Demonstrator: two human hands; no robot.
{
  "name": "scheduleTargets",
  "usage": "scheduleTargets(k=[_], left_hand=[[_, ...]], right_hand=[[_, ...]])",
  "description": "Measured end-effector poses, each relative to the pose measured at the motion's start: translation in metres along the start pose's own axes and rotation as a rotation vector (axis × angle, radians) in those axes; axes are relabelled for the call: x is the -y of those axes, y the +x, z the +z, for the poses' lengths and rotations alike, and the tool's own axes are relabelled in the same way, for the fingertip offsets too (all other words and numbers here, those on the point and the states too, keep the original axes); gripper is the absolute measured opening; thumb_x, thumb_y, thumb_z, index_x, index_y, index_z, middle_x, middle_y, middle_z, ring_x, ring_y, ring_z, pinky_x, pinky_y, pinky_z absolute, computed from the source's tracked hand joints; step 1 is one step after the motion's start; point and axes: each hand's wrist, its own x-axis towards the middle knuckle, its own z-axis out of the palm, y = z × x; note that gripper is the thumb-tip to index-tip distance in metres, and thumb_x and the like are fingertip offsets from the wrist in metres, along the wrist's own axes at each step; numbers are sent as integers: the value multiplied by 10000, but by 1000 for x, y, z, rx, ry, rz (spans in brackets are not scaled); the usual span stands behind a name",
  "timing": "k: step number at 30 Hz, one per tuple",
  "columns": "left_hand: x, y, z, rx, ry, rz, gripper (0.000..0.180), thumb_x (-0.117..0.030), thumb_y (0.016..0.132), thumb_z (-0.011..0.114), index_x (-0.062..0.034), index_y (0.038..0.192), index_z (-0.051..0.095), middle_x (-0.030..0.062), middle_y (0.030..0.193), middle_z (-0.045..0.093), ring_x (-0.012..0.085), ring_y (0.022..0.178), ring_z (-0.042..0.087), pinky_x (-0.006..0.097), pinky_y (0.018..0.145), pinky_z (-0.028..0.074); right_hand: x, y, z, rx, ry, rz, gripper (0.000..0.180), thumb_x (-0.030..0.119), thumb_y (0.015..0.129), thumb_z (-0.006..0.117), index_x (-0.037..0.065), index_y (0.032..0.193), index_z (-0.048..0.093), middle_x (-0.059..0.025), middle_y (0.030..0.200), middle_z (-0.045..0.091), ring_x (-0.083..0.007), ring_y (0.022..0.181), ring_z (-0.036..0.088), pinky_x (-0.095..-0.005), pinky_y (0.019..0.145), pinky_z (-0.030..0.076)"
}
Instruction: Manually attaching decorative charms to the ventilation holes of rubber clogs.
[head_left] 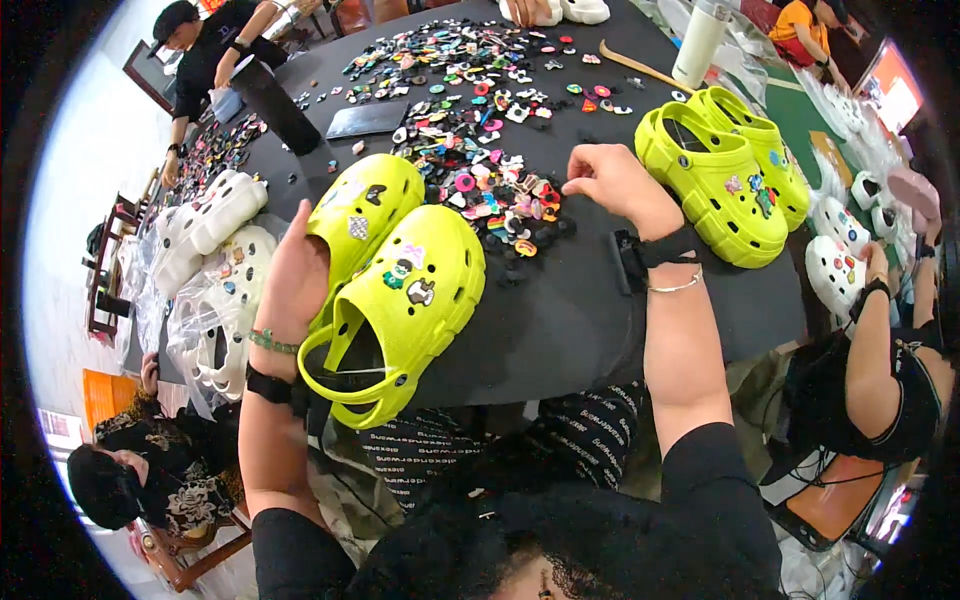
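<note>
We find passage over bare tabletop (565, 325) between the left pair of clogs (445, 260) and the right forearm (688, 345); beyond, heaped charms (495, 190) obstruct.

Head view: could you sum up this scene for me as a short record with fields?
Surface: dark table
Left hand: against the left lime clog pair, grip partly hidden
Right hand: beside the charm pile, hold unclear
Right lime clog pair: on table, decorated
White clogs: some at table's left, partly wrapped
Farther back: black cylinder, dark flat slab, pale bottle
Around table: other people
</note>
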Motion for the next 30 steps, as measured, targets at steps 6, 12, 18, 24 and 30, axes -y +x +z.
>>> scheduleTargets(k=[6, 12, 18, 24, 30], left_hand=[[6, -12, 14, 32, 63, 39, 578, -398, 1054, 394, 50, 1418, 377, 167, 1443, 473, 282, 1316, 474, 413, 1124, 356], [-2, -16, -24, 62, 556, 151, 497, -340, 1049, 442, 66, 1337, 449, 160, 1334, 559, 240, 1192, 557, 369, 1076, 413], [-12, -53, 7, -189, 1204, 160, 313, -200, 989, 569, 47, 1181, 576, 123, 1155, 639, 160, 1015, 616, 291, 870, 487], [5, -90, 61, -479, 1677, 768, 212, -132, 893, 663, 6, 1036, 590, 125, 992, 631, 249, 892, 600, 327, 829, 469], [23, -131, 87, -213, 1207, 489, 109, -37, 926, 607, 47, 994, 598, 93, 992, 651, 125, 903, 603, 258, 841, 478]], right_hand=[[5, 3, 17, 69, -25, -70, 277, 78, 657, 824, 9, 860, 649, -151, 769, 672, -305, 743, 668, -391, 659, 521], [3, 10, 20, 46, 27, -6, 216, 87, 692, 788, 5, 851, 667, -161, 791, 672, -313, 769, 665, -404, 698, 520], [-11, 6, 15, -50, -34, -101, 110, 109, 780, 701, 21, 845, 704, -176, 794, 672, -320, 812, 666, -405, 744, 523], [-7, 3, 4, -1, 92, 44, 125, 87, 761, 723, 26, 867, 702, -152, 800, 682, -286, 770, 666, -378, 720, 529], [8, 1, 4, 194, 111, -34, 237, 23, 690, 774, 5, 891, 649, -76, 764, 628, -172, 704, 600, -311, 666, 501]])
